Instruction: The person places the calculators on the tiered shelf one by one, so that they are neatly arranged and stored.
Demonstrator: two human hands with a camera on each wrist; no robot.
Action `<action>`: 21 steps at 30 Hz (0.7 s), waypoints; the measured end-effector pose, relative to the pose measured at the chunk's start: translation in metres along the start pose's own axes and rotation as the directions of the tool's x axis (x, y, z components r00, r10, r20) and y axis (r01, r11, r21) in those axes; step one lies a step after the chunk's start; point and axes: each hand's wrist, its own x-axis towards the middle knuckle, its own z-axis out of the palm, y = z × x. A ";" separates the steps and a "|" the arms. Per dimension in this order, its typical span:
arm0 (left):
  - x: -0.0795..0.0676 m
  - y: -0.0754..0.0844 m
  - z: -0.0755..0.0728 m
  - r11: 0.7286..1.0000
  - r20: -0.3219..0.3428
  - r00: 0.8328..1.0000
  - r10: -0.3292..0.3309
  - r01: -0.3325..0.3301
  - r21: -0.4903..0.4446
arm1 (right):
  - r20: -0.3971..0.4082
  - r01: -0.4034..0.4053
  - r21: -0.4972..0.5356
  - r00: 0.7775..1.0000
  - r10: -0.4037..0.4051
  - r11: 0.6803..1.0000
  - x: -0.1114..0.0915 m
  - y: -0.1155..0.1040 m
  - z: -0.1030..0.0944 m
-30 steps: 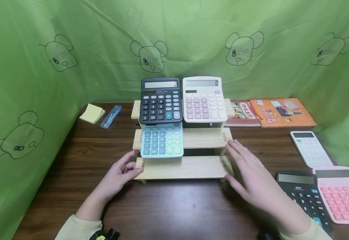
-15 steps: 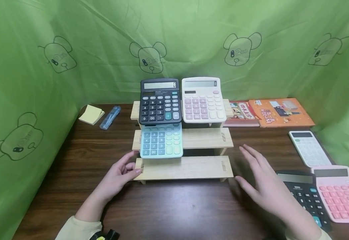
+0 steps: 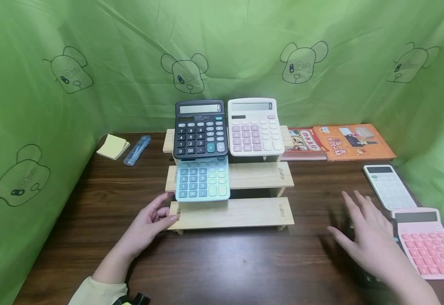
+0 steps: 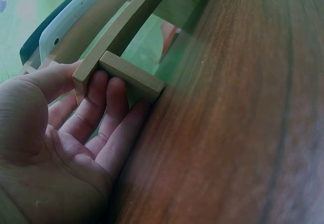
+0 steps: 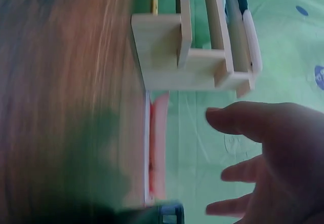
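Note:
A three-tier wooden display stand [image 3: 237, 214] stands on the desk. My left hand [image 3: 149, 224] holds the left end of its lowest board; in the left wrist view, the thumb lies over the board [image 4: 114, 36] and curled fingers reach beneath it. On the upper tiers lean a dark calculator [image 3: 201, 131], a white one with lilac keys [image 3: 256, 127] and a light blue calculator [image 3: 203, 182]. My right hand [image 3: 372, 235], fingers spread and holding nothing, is over a black calculator [image 3: 372, 279] that it mostly hides. Beside that lies a pink calculator [image 3: 428, 243].
A white calculator [image 3: 389, 186] lies behind the pink one. Books [image 3: 353, 142] lie at the back right, sticky notes [image 3: 113, 146] and a blue translucent item [image 3: 137, 150] at the back left. Green cloth [image 3: 241, 51] encloses the desk's back and sides.
My right hand has moved from the stand's right end rightward to over the black calculator. The left hand keeps its grip on the stand. The head view has shifted slightly.

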 end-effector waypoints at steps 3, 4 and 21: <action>-0.001 0.000 0.000 1.000 0.001 1.000 -0.001 0.001 0.007 | 0.001 -0.036 -0.036 0.999 0.036 0.999 -0.010 0.010 -0.002; 0.000 0.000 0.000 1.000 0.001 1.000 -0.002 0.002 0.007 | 0.001 -0.044 -0.045 0.999 0.044 0.998 -0.013 0.014 -0.002; 0.000 0.002 -0.001 1.000 -0.003 1.000 -0.022 0.022 0.012 | 0.060 -0.164 -0.130 0.983 0.173 0.978 -0.046 0.048 -0.001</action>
